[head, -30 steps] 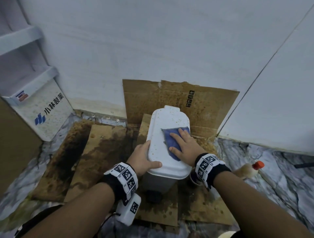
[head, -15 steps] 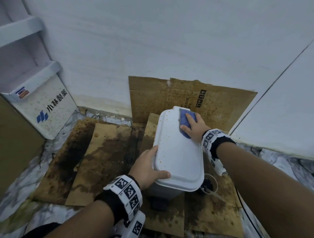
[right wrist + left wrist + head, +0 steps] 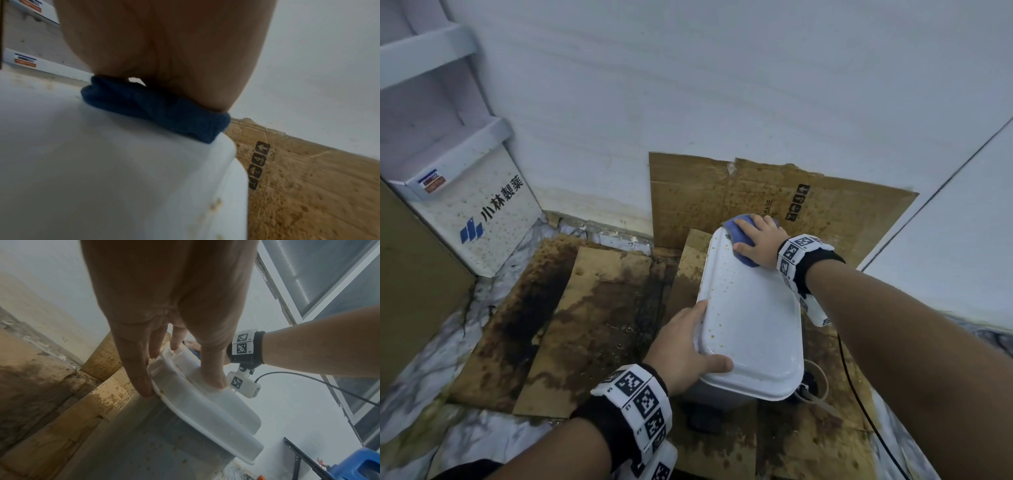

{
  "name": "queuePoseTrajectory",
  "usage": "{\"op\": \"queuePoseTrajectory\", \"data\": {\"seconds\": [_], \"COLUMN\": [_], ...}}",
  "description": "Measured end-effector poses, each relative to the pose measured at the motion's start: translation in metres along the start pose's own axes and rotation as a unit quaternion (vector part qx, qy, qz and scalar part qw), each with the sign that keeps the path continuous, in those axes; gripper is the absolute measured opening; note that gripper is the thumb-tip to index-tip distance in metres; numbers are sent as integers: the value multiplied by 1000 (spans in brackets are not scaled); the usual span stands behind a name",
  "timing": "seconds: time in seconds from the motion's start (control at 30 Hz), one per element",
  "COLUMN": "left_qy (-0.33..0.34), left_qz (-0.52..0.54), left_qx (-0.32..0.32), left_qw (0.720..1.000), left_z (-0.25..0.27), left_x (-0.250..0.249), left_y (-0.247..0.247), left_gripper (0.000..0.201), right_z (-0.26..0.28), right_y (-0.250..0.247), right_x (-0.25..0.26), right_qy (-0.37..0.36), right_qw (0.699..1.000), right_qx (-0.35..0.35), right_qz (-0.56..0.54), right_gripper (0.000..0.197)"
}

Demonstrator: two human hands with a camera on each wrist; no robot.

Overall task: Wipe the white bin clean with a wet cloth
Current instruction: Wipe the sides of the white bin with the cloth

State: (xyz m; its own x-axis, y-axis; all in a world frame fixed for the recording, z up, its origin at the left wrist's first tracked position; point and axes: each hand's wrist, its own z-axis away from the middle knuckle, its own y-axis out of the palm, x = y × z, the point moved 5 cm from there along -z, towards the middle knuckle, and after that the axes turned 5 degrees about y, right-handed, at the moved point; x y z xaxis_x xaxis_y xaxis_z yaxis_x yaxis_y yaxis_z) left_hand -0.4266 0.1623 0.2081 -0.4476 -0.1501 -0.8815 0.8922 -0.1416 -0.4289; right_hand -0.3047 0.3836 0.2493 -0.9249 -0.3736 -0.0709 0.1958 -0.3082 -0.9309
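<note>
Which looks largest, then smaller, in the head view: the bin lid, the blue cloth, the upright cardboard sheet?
1. Upright cardboard sheet
2. Bin lid, though it sits nearer the camera
3. Blue cloth, partly hidden under the right hand

One white bin (image 3: pixel 751 318), one blue cloth (image 3: pixel 744 240), two hands, several cardboard sheets (image 3: pixel 599 308), one printed white box (image 3: pixel 482 212)

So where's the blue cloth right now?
In the head view, the blue cloth lies on the far end of the white bin's lid, flat under the right hand, close to the stained cardboard against the wall.
</note>
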Motion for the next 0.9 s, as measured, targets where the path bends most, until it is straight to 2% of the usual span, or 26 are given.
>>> {"op": "queuePoseTrajectory", "data": {"seconds": [0.3,0.5,0.6,0.73,0.9], "left_qy": [9,-14,-9,12,23], "left_qz": [18,54,65,78,100], "left_qx": [-9,-15,-12,-8,3], "left_qw": [1000,998,998,997,995], "left_z": [-2,0,2,8,15], "left_x": [5,10,10,10,9], "left_y": [1,1,0,0,2], "left_gripper": [102,116,114,98,102], "right_z": [29,62,82,106,135], "right_y": [9,23,30,41,52], "right_x": [27,47,57,65,68], "right_qy": [-52,-92,-110,-124,-136], "right_qw": [998,996,994,992,991], "right_qx": [-23,-10,-6,-3,-1], "right_qz": [-2,4,13,10,7], "right_gripper": [63,62,64,67,70]}}
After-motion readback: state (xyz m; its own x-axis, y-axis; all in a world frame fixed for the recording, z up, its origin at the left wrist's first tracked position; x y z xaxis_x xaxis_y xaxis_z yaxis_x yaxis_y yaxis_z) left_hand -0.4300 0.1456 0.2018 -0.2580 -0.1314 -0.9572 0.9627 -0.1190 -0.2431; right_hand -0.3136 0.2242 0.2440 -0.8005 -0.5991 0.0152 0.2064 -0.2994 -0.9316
